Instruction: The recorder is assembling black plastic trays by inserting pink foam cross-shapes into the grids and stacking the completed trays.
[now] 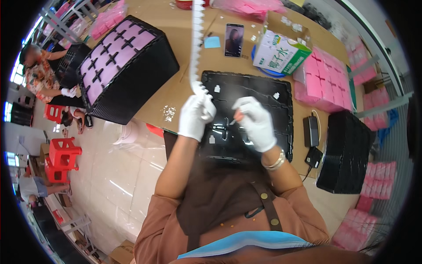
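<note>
In front of me lies a black plastic tray (pixel 280 132) with moulded ridges. Small white tag-shaped pieces (pixel 217 88) rest in several of its sections. My left hand (pixel 195 118), in a white glove, pinches the lower end of a long white strip (pixel 196 48) with notched edges; it runs up past the picture's top edge. Over the tray's middle, my gloved right hand (pixel 258 125) is closed around a small tool with an orange handle (pixel 238 115) and a thin tip. The fingers partly cover that tool, so its exact kind cannot be made out.
A tall stack of black trays with pink inserts (pixel 140 66) stands left. Behind the tray are a phone (pixel 234 40), a blue pad (pixel 212 42) and a cardboard box (pixel 281 50). Pink packs (pixel 323 81), a black adapter (pixel 311 131) and more trays (pixel 344 152) sit right. Another person (pixel 41 79) works far left.
</note>
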`<state>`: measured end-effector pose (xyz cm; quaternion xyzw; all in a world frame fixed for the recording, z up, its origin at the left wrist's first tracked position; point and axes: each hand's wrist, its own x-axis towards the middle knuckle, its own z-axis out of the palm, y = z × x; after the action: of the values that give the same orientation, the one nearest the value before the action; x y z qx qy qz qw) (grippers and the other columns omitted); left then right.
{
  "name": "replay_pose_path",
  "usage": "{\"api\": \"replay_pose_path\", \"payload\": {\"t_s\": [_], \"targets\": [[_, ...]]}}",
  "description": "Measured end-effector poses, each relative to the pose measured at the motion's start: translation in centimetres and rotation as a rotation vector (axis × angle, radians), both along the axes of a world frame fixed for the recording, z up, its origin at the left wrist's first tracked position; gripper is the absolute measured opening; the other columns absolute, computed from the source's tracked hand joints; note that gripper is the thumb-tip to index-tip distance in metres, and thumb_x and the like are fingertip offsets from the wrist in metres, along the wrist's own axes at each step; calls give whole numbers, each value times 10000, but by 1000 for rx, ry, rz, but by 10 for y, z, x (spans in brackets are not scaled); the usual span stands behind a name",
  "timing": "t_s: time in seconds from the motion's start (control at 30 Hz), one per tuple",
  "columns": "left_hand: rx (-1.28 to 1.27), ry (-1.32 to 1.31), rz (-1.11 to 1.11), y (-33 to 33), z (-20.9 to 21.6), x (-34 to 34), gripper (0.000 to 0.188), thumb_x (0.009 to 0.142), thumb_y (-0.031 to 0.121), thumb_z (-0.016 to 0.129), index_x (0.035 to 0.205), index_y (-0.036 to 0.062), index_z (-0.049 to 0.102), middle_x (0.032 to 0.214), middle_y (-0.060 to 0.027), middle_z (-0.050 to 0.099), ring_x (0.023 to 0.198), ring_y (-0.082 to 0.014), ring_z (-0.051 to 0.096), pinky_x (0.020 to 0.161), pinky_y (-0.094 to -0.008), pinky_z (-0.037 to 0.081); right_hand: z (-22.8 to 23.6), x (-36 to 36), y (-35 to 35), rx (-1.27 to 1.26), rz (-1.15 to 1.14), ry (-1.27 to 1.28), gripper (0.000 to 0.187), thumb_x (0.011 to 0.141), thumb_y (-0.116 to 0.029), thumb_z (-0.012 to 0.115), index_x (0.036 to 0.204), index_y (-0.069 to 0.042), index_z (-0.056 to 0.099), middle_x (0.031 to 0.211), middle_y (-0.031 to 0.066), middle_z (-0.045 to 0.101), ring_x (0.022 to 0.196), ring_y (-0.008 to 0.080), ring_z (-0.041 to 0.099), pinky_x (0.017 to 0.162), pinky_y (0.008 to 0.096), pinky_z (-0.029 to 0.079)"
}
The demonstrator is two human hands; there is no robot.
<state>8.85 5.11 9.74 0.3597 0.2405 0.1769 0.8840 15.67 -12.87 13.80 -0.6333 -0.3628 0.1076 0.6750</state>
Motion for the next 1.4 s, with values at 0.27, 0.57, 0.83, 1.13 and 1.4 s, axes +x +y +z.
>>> {"api": "replay_pose_path", "payload": {"t_s": [0.27, 0.57, 0.83, 1.13, 1.4], "targets": [[1780, 508, 732, 19, 15, -34, 654, 764, 133, 759, 1327, -4, 455, 1177, -193, 477, 1071, -274, 490, 883, -386, 425, -57, 20, -155, -1128, -205, -162, 42, 792, -29, 596, 808, -28, 635, 887, 160, 605, 766, 325, 649, 700, 400, 516], [1662, 520, -22, -21, -64, -56, 498, 789, 100, 705, 1237, 6, 509, 1077, -191, 491, 987, -337, 518, 880, -399, 439, -77, -5, -143, -1206, -479, -227, 3, 789, -48, 616, 789, -47, 619, 904, 131, 603, 796, 321, 648, 711, 415, 518], [1616, 517, 24, -19, -77, -63, 450, 806, 117, 682, 1220, 26, 532, 1035, -205, 504, 994, -356, 505, 883, -430, 424, -71, 2, -181, -707, -307, 30, 77, 743, 90, 594, 740, 15, 573, 748, 102, 593, 670, 208, 650, 654, 305, 517], [1618, 481, 21, -15, -77, -62, 439, 814, 134, 669, 1214, 8, 539, 1025, -209, 507, 991, -360, 502, 875, -440, 418, -107, 158, -96, -928, -587, -146, 118, 811, -108, 644, 898, -34, 671, 858, 175, 688, 793, 275, 682, 732, 347, 514], [1524, 503, 12, -18, -74, -65, 437, 811, 112, 675, 1216, 34, 529, 1041, -174, 507, 1025, -337, 483, 931, -421, 380, -116, 190, -94, -967, -490, -107, 66, 779, -66, 647, 825, -29, 676, 809, 165, 690, 790, 278, 676, 747, 344, 516]]}}
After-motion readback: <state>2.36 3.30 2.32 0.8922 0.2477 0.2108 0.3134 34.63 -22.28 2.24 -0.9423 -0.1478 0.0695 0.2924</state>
